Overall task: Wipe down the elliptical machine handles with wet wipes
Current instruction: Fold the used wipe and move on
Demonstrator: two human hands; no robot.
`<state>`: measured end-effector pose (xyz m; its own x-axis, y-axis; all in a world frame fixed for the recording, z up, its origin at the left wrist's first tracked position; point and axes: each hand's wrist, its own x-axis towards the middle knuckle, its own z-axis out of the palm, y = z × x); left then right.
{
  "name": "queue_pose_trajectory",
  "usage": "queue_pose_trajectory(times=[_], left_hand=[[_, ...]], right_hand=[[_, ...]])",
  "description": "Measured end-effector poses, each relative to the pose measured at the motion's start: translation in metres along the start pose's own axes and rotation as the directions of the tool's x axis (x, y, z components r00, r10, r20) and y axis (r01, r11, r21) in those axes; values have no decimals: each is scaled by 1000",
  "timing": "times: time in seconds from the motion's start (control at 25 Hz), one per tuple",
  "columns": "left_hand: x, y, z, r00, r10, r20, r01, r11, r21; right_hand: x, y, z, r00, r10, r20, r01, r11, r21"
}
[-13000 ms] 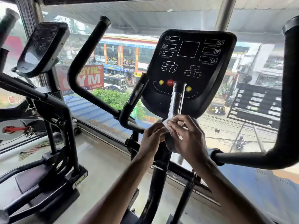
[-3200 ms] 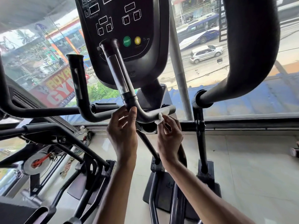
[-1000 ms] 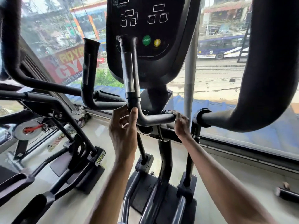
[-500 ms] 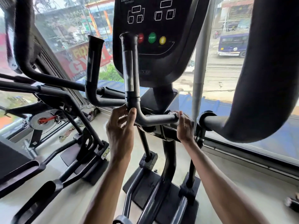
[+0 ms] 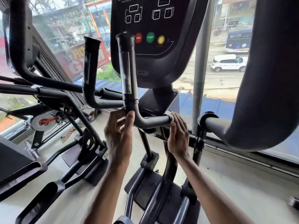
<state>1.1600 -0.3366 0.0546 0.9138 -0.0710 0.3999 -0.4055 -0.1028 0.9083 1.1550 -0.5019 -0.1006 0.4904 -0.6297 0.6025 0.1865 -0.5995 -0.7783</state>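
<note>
A black L-shaped fixed handle (image 5: 127, 75) rises in front of the elliptical's console (image 5: 152, 38) and bends into a horizontal bar (image 5: 153, 121). My left hand (image 5: 119, 135) pinches the bend of this handle between thumb and fingers. My right hand (image 5: 178, 136) presses a white wet wipe (image 5: 169, 114) against the inner end of the horizontal bar; only a small edge of the wipe shows. A second fixed handle (image 5: 90, 70) stands to the left. The thick moving arm (image 5: 265, 78) curves down at the right.
A neighbouring elliptical (image 5: 53, 113) with its frame and pedals fills the left side. A grey window post (image 5: 200, 78) stands behind the console, with glass and a street beyond. The machine's base and pedal rails (image 5: 155, 188) lie below my forearms on a pale floor.
The view has shifted slightly closer and lower. My right hand with the wipe stays at the inner end of the horizontal bar, fingers now flatter; my left hand keeps its hold at the bend.
</note>
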Motion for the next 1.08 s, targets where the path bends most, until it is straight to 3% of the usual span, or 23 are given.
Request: queue_pose_trajectory(times=[0.08, 0.12, 0.32, 0.44, 0.56, 0.64, 0.72, 0.8, 0.92, 1.0, 1.08], left_hand=[[0, -1, 1, 1000, 0, 1, 0, 1000, -3], [0, -1, 1, 1000, 3, 3, -3, 1000, -2], [2, -5, 0, 1000, 11, 7, -11, 1000, 8], [1, -6, -1, 1000, 10, 11, -10, 1000, 0], [1, -5, -1, 1000, 11, 11, -12, 1000, 4], [1, -4, -1, 1000, 9, 13, -9, 1000, 3], [0, -4, -1, 1000, 5, 20, -5, 1000, 3], [1, -5, -1, 1000, 6, 21, -6, 1000, 8], [1, -4, -1, 1000, 2, 28, -3, 1000, 9], [1, -4, -2, 1000, 2, 30, -3, 1000, 5], [1, -3, -3, 999, 5, 33, -5, 1000, 4]], right_hand=[[0, -3, 3, 988, 150, -49, -148, 988, 33], [-3, -13, 6, 986, 157, -64, -153, 986, 62], [-30, -66, 17, 998, -59, 13, 57, 990, 126], [-35, -54, 18, 998, -38, 46, 34, 996, 79], [-35, -21, 28, 976, 217, -13, -215, 972, 93], [-25, -10, 30, 880, 474, -44, -456, 866, 205], [-17, -12, 29, 788, 615, -11, -570, 736, 365], [-17, -28, 26, 811, 585, -10, -530, 742, 411], [-26, -37, 26, 927, 371, -61, -344, 903, 257], [-20, -34, 24, 909, 412, -57, -388, 890, 238], [-19, -47, 20, 938, 343, -54, -320, 914, 248]])
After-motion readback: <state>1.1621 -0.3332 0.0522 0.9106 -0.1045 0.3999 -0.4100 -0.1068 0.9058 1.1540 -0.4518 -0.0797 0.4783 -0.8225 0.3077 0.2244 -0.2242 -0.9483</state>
